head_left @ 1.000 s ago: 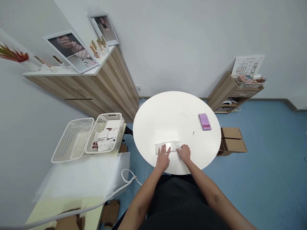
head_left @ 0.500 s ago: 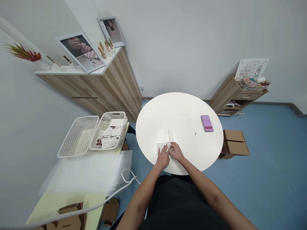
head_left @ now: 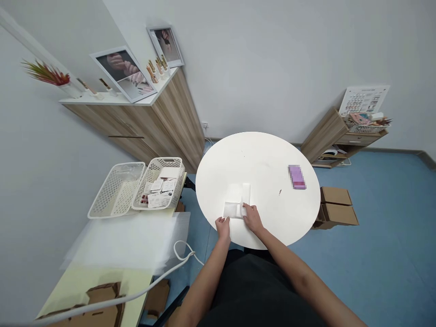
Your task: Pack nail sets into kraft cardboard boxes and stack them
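Note:
A thin, whitish, translucent sheet (head_left: 232, 210) lies on the round white table (head_left: 221, 163) near its front edge. One part of it runs left and right, and a narrower whitish strip (head_left: 246, 192) stands away from me at its right end. I cannot tell whether strip and sheet are one piece. My left hand (head_left: 223, 227) is at the sheet's lower left corner, fingers bent and pinched together on its edge. At the right end, where strip and sheet meet, my right hand (head_left: 253, 219) grips the film with thumb and fingers closed.
A purple, blurred-out item (head_left: 297, 177) lies at the table's right. To the left, a filled white basket (head_left: 177, 190) and another basket (head_left: 98, 206) stand by a stack of translucent sheets (head_left: 132, 238). A white cable (head_left: 153, 284) crosses there. Cardboard boxes (head_left: 335, 195) stand right.
My left hand has gone from lying flat on the sheet to pinching at its lower left corner, nearer me. My right hand stays at the right end. The whole view has shifted slightly.

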Motion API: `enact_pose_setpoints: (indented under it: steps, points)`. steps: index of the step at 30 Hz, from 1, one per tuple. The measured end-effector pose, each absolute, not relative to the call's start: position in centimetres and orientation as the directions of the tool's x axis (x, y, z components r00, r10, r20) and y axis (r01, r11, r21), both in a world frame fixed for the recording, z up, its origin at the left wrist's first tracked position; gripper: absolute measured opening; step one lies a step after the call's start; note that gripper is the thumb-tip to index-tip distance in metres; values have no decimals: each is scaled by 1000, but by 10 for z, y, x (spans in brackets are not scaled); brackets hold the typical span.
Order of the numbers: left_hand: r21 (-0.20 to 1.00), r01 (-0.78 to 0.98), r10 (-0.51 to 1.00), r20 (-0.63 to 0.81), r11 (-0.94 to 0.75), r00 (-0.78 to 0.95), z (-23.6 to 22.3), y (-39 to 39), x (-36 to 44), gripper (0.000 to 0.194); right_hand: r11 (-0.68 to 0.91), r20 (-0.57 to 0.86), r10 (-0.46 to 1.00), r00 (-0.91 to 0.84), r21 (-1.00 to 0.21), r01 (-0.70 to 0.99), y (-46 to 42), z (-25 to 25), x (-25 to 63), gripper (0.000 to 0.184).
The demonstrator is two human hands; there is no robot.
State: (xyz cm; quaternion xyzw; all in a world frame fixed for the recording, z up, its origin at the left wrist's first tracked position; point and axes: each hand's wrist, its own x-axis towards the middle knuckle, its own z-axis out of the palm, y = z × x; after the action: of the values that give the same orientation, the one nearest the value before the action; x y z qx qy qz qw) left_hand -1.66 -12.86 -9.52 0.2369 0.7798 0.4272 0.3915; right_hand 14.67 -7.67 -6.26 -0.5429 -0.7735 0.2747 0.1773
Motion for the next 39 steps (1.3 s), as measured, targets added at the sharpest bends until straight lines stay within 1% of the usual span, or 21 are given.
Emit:
enact_pose_setpoints:
  steps: [2, 4, 8, 10, 12, 14, 16, 17, 19, 21, 23, 25, 29, 35, 37, 39]
  points:
    - [856, 14, 709, -419, 517, -567, -99, -120, -14, 12, 259, -34, 937, -348, -603, 755, -77, -63, 148, 62]
    - [860, -3, 716, -427, 511, -552, -100, -111, -13, 10, 270, -43, 931, -363, -591, 761, -77, -63, 150, 63]
    - [874, 21, 765, -414, 486, -494, -93, -100, -10, 19, 333, -33, 905, -423, -563, 756, -76, -64, 151, 57]
    - [887, 55, 797, -383, 458, -466, -86, -100, -5, 18, 359, -30, 895, -446, -547, 757, -75, -64, 152, 52]
    - [911, 131, 851, -302, 390, -429, -79, -102, 3, 13, 376, -28, 888, -458, -530, 760, -74, -64, 153, 46]
    - [921, 287, 925, -155, 262, -347, -74, -106, 10, 9, 389, -20, 886, -464, -516, 764, -74, -64, 154, 41]
    - [879, 463, 976, -15, 115, -215, -70, -109, 15, 13, 403, -10, 881, -473, -508, 762, -74, -63, 156, 39]
    - [844, 534, 988, 27, 57, -149, -69, -111, 16, 16, 408, -8, 879, -477, -506, 760, -74, -63, 157, 38]
    - [781, 624, 998, 57, -18, -42, -69, -112, 15, 22, 412, -11, 876, -482, -502, 760, -75, -62, 158, 35]
    - [730, 678, 996, 65, -85, 55, -70, -112, 12, 29, 408, -17, 877, -480, -500, 764, -76, -61, 159, 32]
    - [698, 703, 990, 64, -134, 125, -71, -111, 9, 37, 400, -19, 881, -474, -506, 764, -76, -60, 159, 33]
    - [681, 715, 985, 61, -159, 161, -73, -110, 7, 43, 394, -15, 883, -470, -522, 756, -77, -60, 159, 37]
    - [623, 752, 972, 61, -216, 229, -74, -111, 8, 45, 394, 12, 881, -473, -572, 720, -77, -62, 161, 42]
    - [418, 827, 919, 61, -377, 389, -70, -111, 2, 45, 414, 75, 868, -491, -655, 631, -70, -52, 169, 52]
    - [360, 835, 902, 47, -416, 429, -69, -111, 0, 47, 426, 93, 867, -490, -649, 631, -64, -46, 168, 55]
    - [319, 841, 892, 28, -437, 452, -70, -109, -2, 49, 462, 86, 843, -531, -621, 633, -58, -43, 165, 59]
